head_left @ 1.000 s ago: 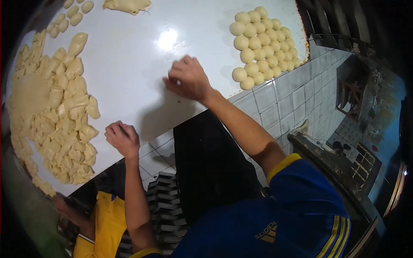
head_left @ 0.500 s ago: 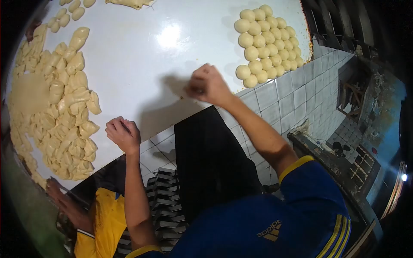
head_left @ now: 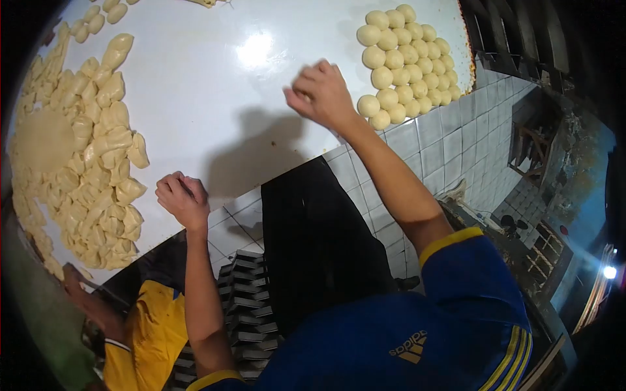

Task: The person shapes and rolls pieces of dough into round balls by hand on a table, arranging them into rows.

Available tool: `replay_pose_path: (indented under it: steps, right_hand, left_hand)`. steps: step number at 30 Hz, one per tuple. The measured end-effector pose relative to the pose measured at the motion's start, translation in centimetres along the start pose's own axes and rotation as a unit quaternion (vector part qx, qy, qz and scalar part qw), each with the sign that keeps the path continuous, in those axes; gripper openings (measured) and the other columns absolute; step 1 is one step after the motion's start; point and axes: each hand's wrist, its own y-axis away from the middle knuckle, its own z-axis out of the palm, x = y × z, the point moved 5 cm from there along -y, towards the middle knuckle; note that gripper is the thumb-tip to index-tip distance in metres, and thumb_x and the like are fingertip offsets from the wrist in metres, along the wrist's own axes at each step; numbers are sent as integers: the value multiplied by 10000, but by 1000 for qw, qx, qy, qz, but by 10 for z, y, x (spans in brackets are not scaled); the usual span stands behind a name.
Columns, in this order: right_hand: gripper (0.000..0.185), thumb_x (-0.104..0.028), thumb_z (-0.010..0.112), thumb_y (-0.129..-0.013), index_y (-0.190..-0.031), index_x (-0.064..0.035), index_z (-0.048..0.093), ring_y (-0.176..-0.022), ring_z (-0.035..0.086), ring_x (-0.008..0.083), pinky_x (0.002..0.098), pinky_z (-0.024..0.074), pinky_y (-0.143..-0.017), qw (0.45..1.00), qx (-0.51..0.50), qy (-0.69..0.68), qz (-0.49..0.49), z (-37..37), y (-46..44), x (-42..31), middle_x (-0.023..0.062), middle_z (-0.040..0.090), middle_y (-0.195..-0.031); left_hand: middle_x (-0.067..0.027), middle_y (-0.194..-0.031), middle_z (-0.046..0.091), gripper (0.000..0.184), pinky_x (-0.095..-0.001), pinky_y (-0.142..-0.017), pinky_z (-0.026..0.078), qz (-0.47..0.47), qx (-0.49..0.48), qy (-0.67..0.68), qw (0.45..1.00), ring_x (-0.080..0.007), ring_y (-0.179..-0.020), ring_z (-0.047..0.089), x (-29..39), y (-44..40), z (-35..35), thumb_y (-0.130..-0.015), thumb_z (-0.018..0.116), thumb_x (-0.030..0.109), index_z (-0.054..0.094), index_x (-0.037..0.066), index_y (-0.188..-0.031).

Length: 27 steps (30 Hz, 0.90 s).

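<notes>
My right hand is over the white tabletop, left of the rows of round dough balls. Its fingers are curled and the thumb sticks out to the left; whatever lies under the palm is hidden. Near the front edge, my left hand is closed with its fingers bent down, and its inside cannot be seen. Beside it, to the left, a large heap of cut dough pieces spreads along the table.
Several oval dough pieces lie at the far left. Another person's arm and yellow shirt are at lower left. Stacked dark metal trays stand below the table edge. Tiled floor shows at right.
My right hand has moved up and slightly right, away from the front edge. The left hand has shifted only a little to the left. The other person's arm has moved slightly.
</notes>
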Motion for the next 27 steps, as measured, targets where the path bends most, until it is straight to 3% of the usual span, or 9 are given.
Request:
replay_pose_path:
  steps: [2, 6, 8, 9, 13, 17, 23, 25, 27]
  right_hand:
    - [311, -247, 896, -896, -718, -170, 652, -898, 630, 283, 441, 500, -788, 999, 45, -11, -7, 21, -18, -12, 6, 641, -837]
    - [225, -216, 926, -856, -842, -153, 711, -986, 654, 302, 437, 520, -860, 995, -46, -86, -1, 29, 2, -46, 23, 678, -912]
    - [234, -200, 924, -863, -1035, -144, 775, -1125, 676, 343, 444, 565, -956, 972, -56, -224, 36, 7, 14, -37, 74, 728, -1119]
    - [424, -156, 941, -864, -1256, -147, 779, -1298, 643, 348, 454, 570, -1076, 977, -85, -193, 42, -4, 21, -31, 105, 685, -1368]
    - [556, -163, 933, -873, -1399, -161, 754, -1387, 611, 383, 481, 559, -1177, 962, -158, -185, 125, -40, 22, -14, 142, 588, -1541]
    - [508, -148, 916, -887, -1371, -156, 762, -1327, 652, 357, 457, 582, -1133, 961, -186, -181, 101, -39, 20, -10, 121, 637, -1478]
    - [434, -170, 918, -879, -1289, -120, 787, -1202, 709, 324, 443, 583, -1053, 945, -192, -206, 169, -59, 18, 3, 73, 755, -1231]
    - [407, -265, 926, -873, -1238, -131, 805, -1167, 692, 341, 476, 560, -1008, 982, -77, -77, 157, -91, 25, 23, 91, 744, -1216]
    - [413, -308, 933, -868, -1224, -136, 812, -1134, 678, 347, 478, 540, -1011, 983, -53, 6, 175, -111, 37, 46, 87, 742, -1196]
  left_hand:
    - [-162, -1124, 599, 165, -542, -925, 448, 8, 8, 3, 1000, -410, -1063, 587, 3, -2, -1, -982, 674, 176, 667, 65, -1104]
    - [-163, -1129, 606, 171, -544, -927, 448, -5, -1, 4, 1000, -411, -1065, 588, -1, -1, 0, -985, 675, 178, 674, 67, -1115]
    - [-163, -1132, 607, 175, -543, -930, 448, -12, -2, 1, 1000, -410, -1067, 589, -2, -1, 3, -986, 676, 179, 675, 65, -1119]
    - [-163, -1133, 609, 175, -542, -933, 447, -10, -2, 3, 1000, -409, -1068, 588, -2, -1, 3, -985, 676, 180, 676, 65, -1116]
    - [-161, -1132, 612, 175, -540, -941, 447, -10, -1, 1, 1000, -408, -1068, 589, -3, 0, 3, -984, 675, 179, 676, 61, -1112]
    - [-163, -1137, 612, 171, -542, -944, 448, -7, 1, 3, 1000, -408, -1072, 588, -1, -1, 2, -991, 672, 177, 677, 60, -1115]
    - [-179, -1122, 606, 160, -558, -904, 436, 9, -4, 2, 1000, -425, -1047, 583, 1, -2, 0, -1013, 651, 159, 658, 39, -1118]
    - [-179, -1120, 605, 162, -558, -901, 435, 10, -3, 5, 1000, -425, -1045, 582, 2, -2, 1, -1014, 647, 160, 656, 35, -1117]
    - [-162, -1127, 599, 134, -552, -939, 442, -3, -8, 3, 1000, -418, -1061, 577, -1, 0, 2, -994, 659, 147, 651, 53, -1089]
